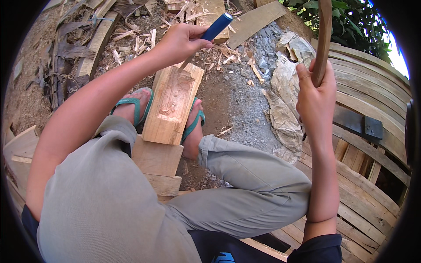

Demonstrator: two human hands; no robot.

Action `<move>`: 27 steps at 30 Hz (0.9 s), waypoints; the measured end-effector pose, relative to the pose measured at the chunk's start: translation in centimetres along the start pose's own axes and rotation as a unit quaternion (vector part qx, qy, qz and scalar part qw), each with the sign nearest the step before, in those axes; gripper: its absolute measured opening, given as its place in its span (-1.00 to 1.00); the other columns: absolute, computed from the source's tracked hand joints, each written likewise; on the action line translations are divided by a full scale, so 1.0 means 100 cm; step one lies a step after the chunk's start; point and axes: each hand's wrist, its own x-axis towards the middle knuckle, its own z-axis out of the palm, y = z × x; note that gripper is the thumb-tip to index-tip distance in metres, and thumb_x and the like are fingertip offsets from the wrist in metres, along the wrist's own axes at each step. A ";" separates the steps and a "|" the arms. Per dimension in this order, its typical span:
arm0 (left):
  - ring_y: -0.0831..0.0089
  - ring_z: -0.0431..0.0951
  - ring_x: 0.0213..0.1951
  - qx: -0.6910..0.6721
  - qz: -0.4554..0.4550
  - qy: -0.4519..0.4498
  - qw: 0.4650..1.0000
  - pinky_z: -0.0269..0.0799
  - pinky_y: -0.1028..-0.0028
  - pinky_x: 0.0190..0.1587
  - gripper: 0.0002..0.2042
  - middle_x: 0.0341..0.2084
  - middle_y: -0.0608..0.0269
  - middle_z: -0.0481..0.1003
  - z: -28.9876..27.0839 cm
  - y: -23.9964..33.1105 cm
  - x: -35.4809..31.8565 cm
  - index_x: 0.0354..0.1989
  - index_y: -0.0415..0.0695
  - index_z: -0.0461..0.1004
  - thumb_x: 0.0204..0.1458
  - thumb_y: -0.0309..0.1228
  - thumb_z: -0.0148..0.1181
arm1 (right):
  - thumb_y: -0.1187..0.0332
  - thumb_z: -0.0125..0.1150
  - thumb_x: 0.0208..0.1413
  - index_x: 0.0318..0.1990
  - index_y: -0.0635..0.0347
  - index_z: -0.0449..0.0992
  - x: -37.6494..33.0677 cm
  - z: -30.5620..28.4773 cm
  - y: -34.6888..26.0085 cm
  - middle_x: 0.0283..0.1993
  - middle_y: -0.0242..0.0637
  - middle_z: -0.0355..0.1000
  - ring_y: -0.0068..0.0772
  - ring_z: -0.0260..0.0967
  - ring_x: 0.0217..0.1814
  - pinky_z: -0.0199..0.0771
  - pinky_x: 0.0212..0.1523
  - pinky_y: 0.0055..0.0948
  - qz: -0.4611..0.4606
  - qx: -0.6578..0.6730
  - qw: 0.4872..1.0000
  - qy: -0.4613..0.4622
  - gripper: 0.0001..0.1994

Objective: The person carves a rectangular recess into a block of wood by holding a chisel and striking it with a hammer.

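At frame centre, we are bracing a carved wooden block [172,105] between our sandalled feet, our left hand [182,41] fingers gripping a blue-handled chisel [210,33] on its top edge, while our right hand [316,94] is clenching a raised wooden mallet [324,35].

Pale wood chips and splinters [140,41] litter the brown dirt ground [221,94] beside a patch of grey gravel [254,109], crumpled dusty paper sacking [285,118] lies near curved stacked wooden slats [372,101], green leafy foliage [351,22] grows behind, and teal flip-flop sandals [136,107] rest below.
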 end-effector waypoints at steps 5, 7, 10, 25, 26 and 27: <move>0.60 0.62 -0.07 0.006 -0.005 -0.003 1.000 0.52 0.49 0.06 -0.55 -0.13 0.26 0.68 0.003 0.003 0.005 0.23 -0.22 0.50 0.15 -0.43 0.36 | 0.36 0.27 0.27 -0.20 0.24 0.34 -0.011 0.012 0.011 -0.46 -0.39 0.18 -0.53 0.14 -0.37 0.22 -0.36 -0.43 -0.009 -0.094 0.975 -0.200 -0.79; 0.60 0.62 -0.07 -0.004 -0.014 -0.009 1.000 0.52 0.49 0.06 -0.54 -0.13 0.25 0.68 0.004 0.001 0.005 0.23 -0.24 0.49 0.15 -0.42 0.36 | 0.35 0.26 0.28 -0.23 0.22 0.35 -0.010 0.013 0.015 -0.48 -0.46 0.19 -0.60 0.12 -0.43 0.18 -0.42 -0.50 -0.009 -0.067 0.986 -0.152 -0.80; 0.55 0.66 -0.22 -0.016 0.025 0.054 0.998 0.53 0.45 -0.11 -0.65 -0.31 0.21 0.69 0.004 -0.010 0.004 0.04 -0.17 0.64 0.09 -0.35 0.42 | 0.34 0.25 0.29 -0.21 0.13 0.34 0.008 -0.003 0.004 -0.55 -0.58 0.18 -0.75 0.10 -0.62 0.05 -0.64 -0.63 0.022 0.003 0.997 -0.080 -0.82; 0.64 0.62 -0.21 -0.026 -0.019 -0.003 0.999 0.53 0.46 -0.08 -0.62 -0.27 0.14 0.70 0.013 -0.027 -0.014 0.10 -0.22 0.59 0.09 -0.44 0.41 | 0.33 0.29 0.26 -0.21 0.19 0.35 0.005 0.013 0.015 -0.46 -0.48 0.19 -0.60 0.15 -0.39 0.21 -0.35 -0.49 0.039 -0.052 0.983 -0.170 -0.79; 0.62 0.63 -0.18 -0.018 -0.021 -0.021 0.999 0.54 0.46 -0.05 -0.60 -0.24 0.12 0.70 0.011 -0.024 -0.013 0.11 -0.24 0.57 0.09 -0.43 0.41 | 0.32 0.29 0.28 -0.20 0.15 0.35 0.008 0.010 0.016 -0.52 -0.53 0.19 -0.67 0.12 -0.53 0.17 -0.51 -0.54 0.035 -0.033 0.989 -0.139 -0.79; 0.61 0.63 -0.18 -0.031 -0.015 -0.018 0.999 0.54 0.46 -0.05 -0.60 -0.23 0.12 0.70 0.010 -0.020 -0.013 0.11 -0.25 0.57 0.09 -0.43 0.41 | 0.32 0.28 0.28 -0.19 0.14 0.34 0.010 0.007 0.016 -0.54 -0.55 0.19 -0.70 0.10 -0.58 0.13 -0.57 -0.57 0.039 -0.003 0.993 -0.115 -0.79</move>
